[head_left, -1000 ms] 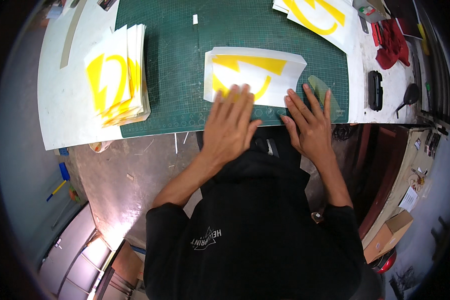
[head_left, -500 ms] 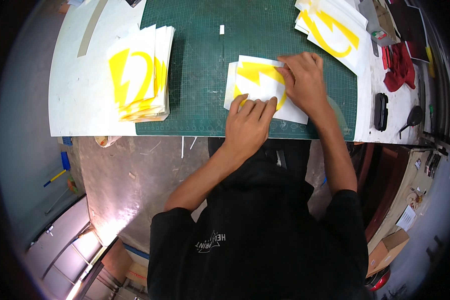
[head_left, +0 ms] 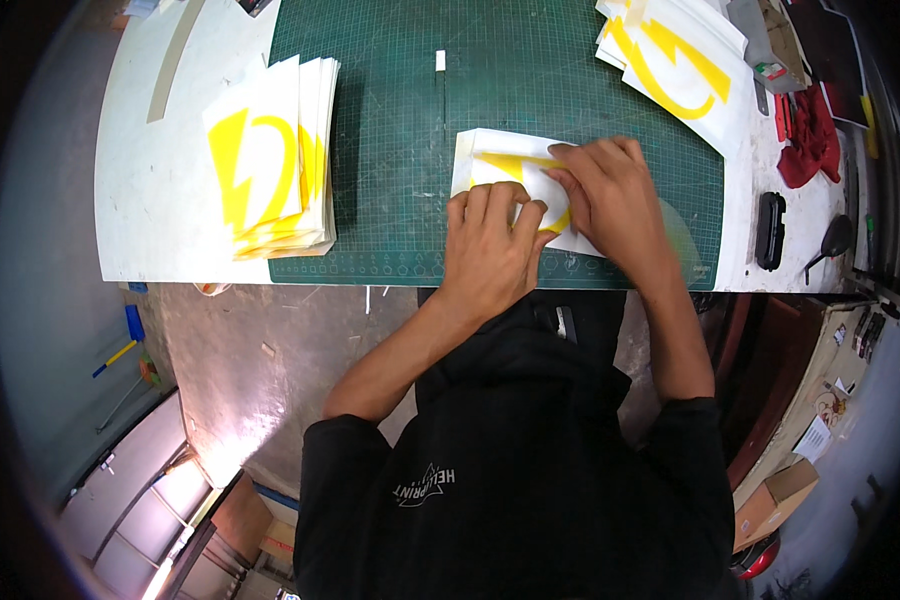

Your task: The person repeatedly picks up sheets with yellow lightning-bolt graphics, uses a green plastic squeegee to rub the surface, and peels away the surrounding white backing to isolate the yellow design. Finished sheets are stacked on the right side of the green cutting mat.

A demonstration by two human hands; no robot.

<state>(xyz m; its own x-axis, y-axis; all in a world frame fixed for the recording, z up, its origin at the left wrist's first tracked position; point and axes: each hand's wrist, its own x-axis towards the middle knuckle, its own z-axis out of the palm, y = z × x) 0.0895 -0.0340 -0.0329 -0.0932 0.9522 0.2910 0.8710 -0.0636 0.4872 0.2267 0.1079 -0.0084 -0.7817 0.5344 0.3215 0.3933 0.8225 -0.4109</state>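
Observation:
A white sheet with a yellow graphic (head_left: pixel 515 162), apparently a decal, lies near the front edge of the green cutting mat (head_left: pixel 390 150). A second white layer shows under its left side. My left hand (head_left: pixel 492 240) rests on the lower part, its fingers bent and gathered on the sheet, hiding much of the yellow. With thumb and forefinger, my right hand (head_left: pixel 615 200) pinches the sheet at its upper right. Between the hands the sheet looks slightly bowed. Whether a layer is lifting there I cannot tell.
To the left stands a stack of similar yellow-and-white sheets (head_left: pixel 260 170); more sheets (head_left: pixel 675 60) lie at the far right. A black case (head_left: pixel 769 230), a red cloth (head_left: pixel 812 138) and a grey box (head_left: pixel 767 45) sit along the right side. A small white piece (head_left: pixel 440 61) lies farther back.
My left fingers have drawn together and curled over the sheet. The sheet's top edge now sits lower and bends more. My right hand keeps its pinch; the whole view has shifted slightly.

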